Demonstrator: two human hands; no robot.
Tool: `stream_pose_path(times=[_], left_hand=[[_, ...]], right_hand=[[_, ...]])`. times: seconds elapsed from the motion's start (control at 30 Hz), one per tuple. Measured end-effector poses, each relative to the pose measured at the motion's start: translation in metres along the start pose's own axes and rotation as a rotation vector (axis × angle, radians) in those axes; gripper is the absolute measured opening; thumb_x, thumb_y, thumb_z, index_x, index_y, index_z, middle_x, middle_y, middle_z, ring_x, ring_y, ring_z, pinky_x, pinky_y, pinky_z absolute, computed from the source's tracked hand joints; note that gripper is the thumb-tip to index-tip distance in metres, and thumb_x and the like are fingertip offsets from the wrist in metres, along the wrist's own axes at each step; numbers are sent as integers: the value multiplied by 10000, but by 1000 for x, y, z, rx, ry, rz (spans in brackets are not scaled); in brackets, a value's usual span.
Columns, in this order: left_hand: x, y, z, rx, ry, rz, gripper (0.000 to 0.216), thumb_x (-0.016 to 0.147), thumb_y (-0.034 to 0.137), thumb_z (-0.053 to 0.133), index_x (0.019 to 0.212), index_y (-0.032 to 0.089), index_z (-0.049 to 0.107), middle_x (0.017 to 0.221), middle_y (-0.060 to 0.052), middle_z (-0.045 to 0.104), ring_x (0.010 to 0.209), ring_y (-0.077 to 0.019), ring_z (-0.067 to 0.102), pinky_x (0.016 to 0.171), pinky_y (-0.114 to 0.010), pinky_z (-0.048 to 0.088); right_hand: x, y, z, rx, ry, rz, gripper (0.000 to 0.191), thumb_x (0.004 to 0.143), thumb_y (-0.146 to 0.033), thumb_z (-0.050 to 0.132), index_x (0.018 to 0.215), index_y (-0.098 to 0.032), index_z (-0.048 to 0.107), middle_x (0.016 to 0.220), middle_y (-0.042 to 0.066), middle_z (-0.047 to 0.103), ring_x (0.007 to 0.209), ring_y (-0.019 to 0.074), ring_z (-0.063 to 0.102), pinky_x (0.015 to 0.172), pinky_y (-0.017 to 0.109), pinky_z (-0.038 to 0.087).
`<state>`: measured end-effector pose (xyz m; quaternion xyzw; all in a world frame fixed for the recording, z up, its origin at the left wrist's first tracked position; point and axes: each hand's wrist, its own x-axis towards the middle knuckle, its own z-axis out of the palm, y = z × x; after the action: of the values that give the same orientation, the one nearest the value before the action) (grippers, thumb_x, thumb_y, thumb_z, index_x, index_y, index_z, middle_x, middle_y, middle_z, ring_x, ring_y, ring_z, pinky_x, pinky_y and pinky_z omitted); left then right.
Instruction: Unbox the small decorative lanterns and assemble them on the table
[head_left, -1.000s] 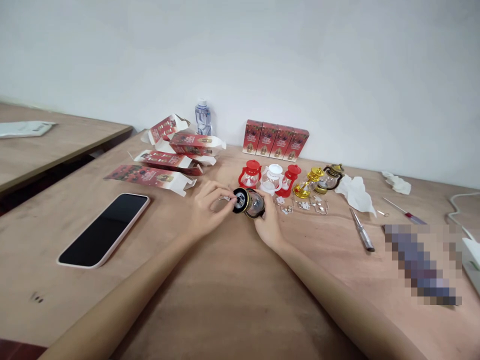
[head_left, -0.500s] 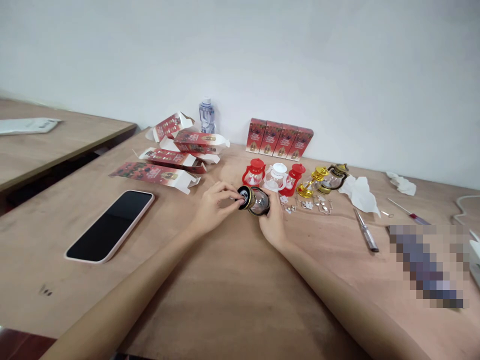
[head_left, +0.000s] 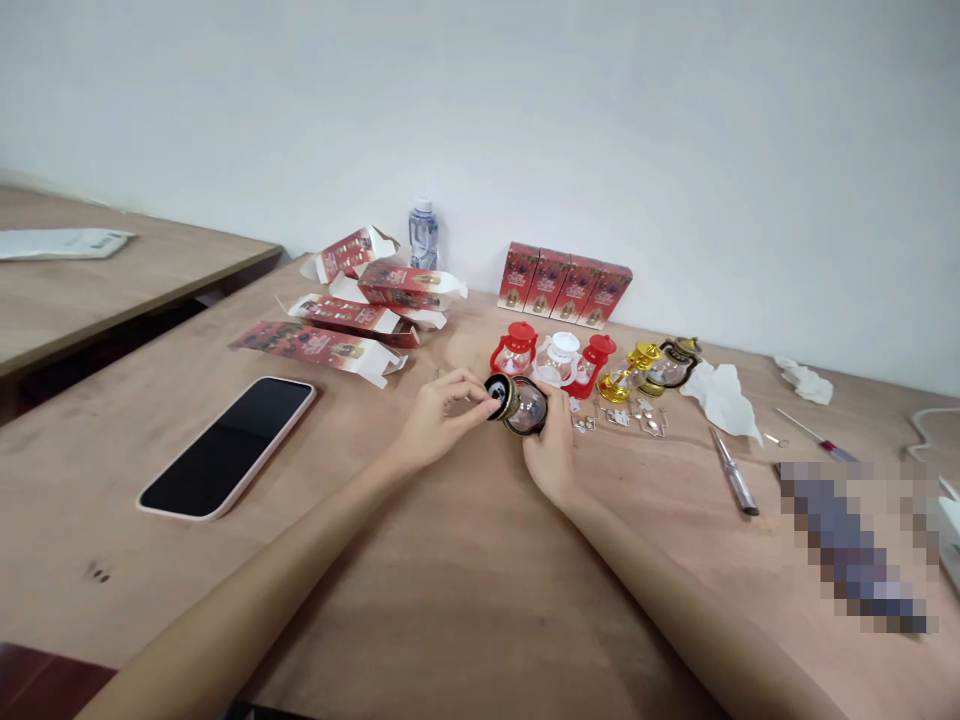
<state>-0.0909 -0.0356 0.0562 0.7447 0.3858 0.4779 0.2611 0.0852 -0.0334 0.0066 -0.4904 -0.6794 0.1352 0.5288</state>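
A small bronze-black toy lantern [head_left: 527, 408] lies tipped on its side in the air, its round open base turned toward the left. My right hand [head_left: 551, 450] is wrapped around its far side and handle. At the rim of the base, my left hand [head_left: 448, 418] is closed in a pinch, thumb and fingertips together; whatever is between them is too small to make out. Just behind stand a red lantern [head_left: 516, 350], a white lantern [head_left: 557, 358] and another red lantern [head_left: 594, 366]. A gold lantern [head_left: 630, 371] and a second bronze lantern [head_left: 673, 366] are farther right.
Small metal parts [head_left: 619, 417] lie beside my right hand. Rightward are white tissue [head_left: 724, 398], a clear-handled screwdriver [head_left: 735, 472] and a red-handled screwdriver [head_left: 829, 447]. A phone [head_left: 229, 447], opened red boxes [head_left: 322, 348] and a bottle [head_left: 424, 238] are leftward; upright boxes [head_left: 564, 285] stand behind.
The view has shifted slightly, so everything sits a little farther right. My left fingertips have moved from over the base opening to its near rim; my right hand keeps its hold.
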Motion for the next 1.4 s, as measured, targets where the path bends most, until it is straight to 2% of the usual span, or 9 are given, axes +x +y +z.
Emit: stream_pose_path(times=[0.17, 0.5, 0.67, 0.87, 1.0, 1.2, 1.4], left_hand=[[-2, 1, 2, 29, 8, 19, 242, 736, 387, 723, 817, 179, 630, 839, -25, 624, 769, -145, 545, 676, -272, 410], [-8, 26, 9, 51, 73, 270, 298, 698, 399, 743, 874, 184, 637, 886, -28, 512, 763, -125, 527, 666, -249, 488], [-9, 30, 8, 131, 54, 388, 277, 687, 351, 757, 863, 180, 630, 902, -32, 513, 836, -143, 535, 735, -266, 489], [-11, 22, 13, 165, 40, 382, 260, 730, 390, 716, 867, 193, 615, 899, -31, 528, 831, -150, 538, 725, -276, 486], [-13, 18, 17, 153, 59, 367, 257, 732, 374, 716, 873, 188, 607, 892, -29, 530, 810, -142, 540, 704, -267, 490], [-13, 16, 17, 121, 45, 318, 249, 735, 372, 718, 872, 192, 613, 900, -25, 529, 791, -135, 544, 699, -269, 501], [-11, 16, 16, 94, 42, 280, 99, 837, 278, 626, 809, 183, 619, 861, -16, 484, 767, -117, 518, 672, -241, 484]], right_hand=[[1, -2, -2, 46, 15, -30, 507, 659, -32, 488, 1131, -215, 485, 1092, 67, 540, 1043, 227, 504, 926, 411, 408], [-3, -2, -3, 190, 78, -75, 533, 720, -121, 571, 1213, -247, 411, 1173, 69, 518, 1102, 220, 510, 975, 428, 417], [-1, 2, -5, 99, 164, -212, 548, 749, -180, 614, 1240, -269, 388, 1224, 72, 480, 1122, 233, 502, 977, 454, 417], [12, 21, -7, 21, 215, -333, 470, 792, -182, 598, 1207, -282, 402, 1200, 78, 478, 1151, 242, 495, 987, 481, 415], [14, 29, -7, 28, 230, -340, 454, 791, -228, 613, 1201, -277, 423, 1167, 77, 504, 1149, 248, 500, 995, 489, 412], [13, 32, -7, 0, 202, -320, 476, 787, -236, 619, 1220, -275, 423, 1194, 85, 500, 1160, 254, 495, 998, 497, 406], [13, 29, -11, -38, 188, -371, 466, 782, -247, 633, 1203, -268, 434, 1181, 84, 518, 1142, 257, 501, 975, 492, 419]])
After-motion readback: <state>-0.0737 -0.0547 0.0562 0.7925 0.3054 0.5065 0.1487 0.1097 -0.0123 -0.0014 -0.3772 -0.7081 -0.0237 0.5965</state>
